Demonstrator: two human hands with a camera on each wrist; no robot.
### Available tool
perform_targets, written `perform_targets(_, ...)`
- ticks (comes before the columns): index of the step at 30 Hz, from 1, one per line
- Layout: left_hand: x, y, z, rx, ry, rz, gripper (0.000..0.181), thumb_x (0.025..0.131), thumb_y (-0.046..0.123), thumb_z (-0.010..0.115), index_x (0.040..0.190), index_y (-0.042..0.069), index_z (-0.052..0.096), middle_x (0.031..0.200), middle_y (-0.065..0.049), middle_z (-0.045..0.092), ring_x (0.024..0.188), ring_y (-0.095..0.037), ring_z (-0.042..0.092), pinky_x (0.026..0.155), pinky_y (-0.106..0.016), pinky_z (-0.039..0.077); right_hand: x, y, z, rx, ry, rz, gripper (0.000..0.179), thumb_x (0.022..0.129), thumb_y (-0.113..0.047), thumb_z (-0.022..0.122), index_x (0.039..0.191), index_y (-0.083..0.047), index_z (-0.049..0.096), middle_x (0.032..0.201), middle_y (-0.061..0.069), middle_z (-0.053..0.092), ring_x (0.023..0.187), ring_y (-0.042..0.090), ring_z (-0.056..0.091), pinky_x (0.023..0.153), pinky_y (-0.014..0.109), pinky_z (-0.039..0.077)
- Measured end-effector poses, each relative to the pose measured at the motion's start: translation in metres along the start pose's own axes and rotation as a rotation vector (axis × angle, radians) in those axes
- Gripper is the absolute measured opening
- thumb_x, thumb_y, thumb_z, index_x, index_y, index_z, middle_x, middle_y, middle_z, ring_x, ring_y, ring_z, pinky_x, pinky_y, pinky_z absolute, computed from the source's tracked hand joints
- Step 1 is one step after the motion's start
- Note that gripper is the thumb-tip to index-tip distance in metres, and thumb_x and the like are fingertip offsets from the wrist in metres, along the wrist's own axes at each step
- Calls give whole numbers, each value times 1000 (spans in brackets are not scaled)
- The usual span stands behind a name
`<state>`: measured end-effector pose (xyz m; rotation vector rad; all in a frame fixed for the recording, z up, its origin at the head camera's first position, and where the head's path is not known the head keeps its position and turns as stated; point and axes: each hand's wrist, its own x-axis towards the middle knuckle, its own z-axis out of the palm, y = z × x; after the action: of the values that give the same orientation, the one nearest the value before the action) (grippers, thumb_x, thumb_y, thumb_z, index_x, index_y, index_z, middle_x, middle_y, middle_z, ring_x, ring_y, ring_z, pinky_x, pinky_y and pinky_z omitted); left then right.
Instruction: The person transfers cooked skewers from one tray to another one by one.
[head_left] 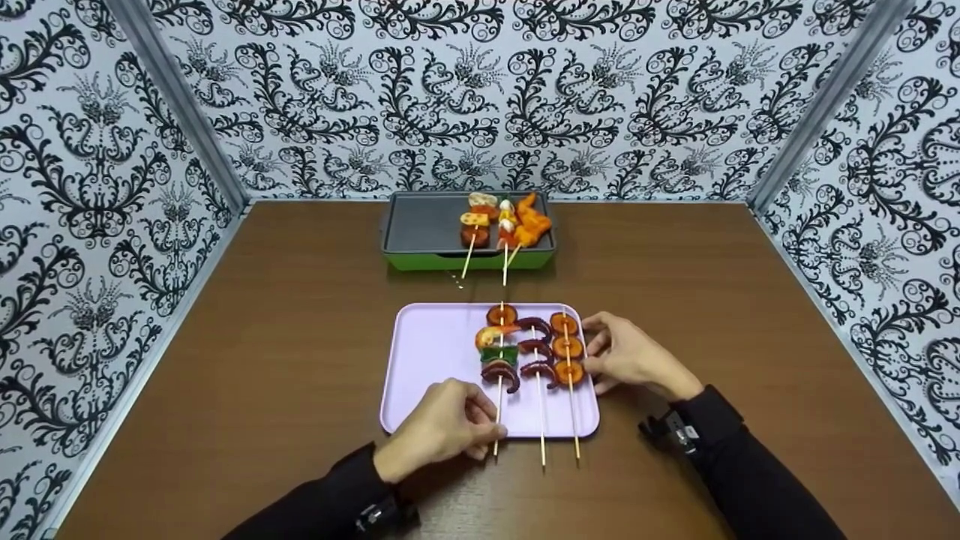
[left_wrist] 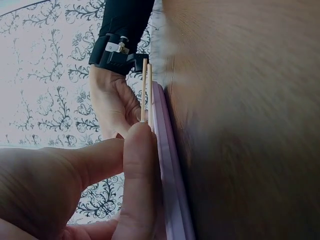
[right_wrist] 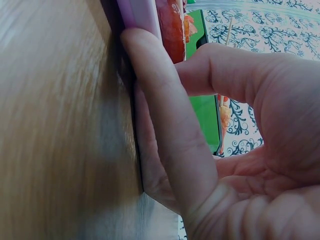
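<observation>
A lilac tray (head_left: pixel 427 352) bears three skewers of toy food on its right half. My left hand (head_left: pixel 450 420) pinches the stick of the mixed skewer (head_left: pixel 499 356) with shrimp and green pieces, at the tray's near edge. To its right lie a skewer of dark red tentacles (head_left: pixel 535 349) and one of round orange slices (head_left: pixel 568 347). My right hand (head_left: pixel 630 356) touches the tray's right rim, one finger fairly straight against it in the right wrist view. Its other fingertips are partly hidden there.
A green grill with a dark top (head_left: pixel 427 225) stands behind the tray, near the back wall. On its right side lie several toy skewers (head_left: pixel 475 225), their sticks reaching over the front edge. Patterned walls (head_left: pixel 480 97) enclose the brown table (head_left: pixel 285 337).
</observation>
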<state>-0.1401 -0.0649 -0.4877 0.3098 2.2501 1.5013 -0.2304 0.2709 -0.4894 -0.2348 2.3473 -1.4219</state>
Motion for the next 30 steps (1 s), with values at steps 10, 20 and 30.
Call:
perform_targets(10,2,1,-3,53,-43,46,10,101,10,92,101,4,85,82,-6,81,54,-6,69,55,-31,69,1,-1,0,0,-7,2,75,97,3,79,163,11,44,114,19,67,82,23,76,69,41,75)
perform_targets(20,4,2,-16,149,-28,110,14,106,19,88,107,5,87,83,-13,84,52,-6,68,50,-26,62,1,0,1,14,2,-3,75,96,1,80,162,10,45,112,17,67,84,21,76,66,40,75)
perform_targets(30,15,5,-37,277,132,153,39,98,27,96,126,3,84,102,-6,85,74,-12,76,66,-23,60,-1,-2,0,11,8,8,78,94,3,80,163,10,45,114,18,67,85,23,75,68,42,75)
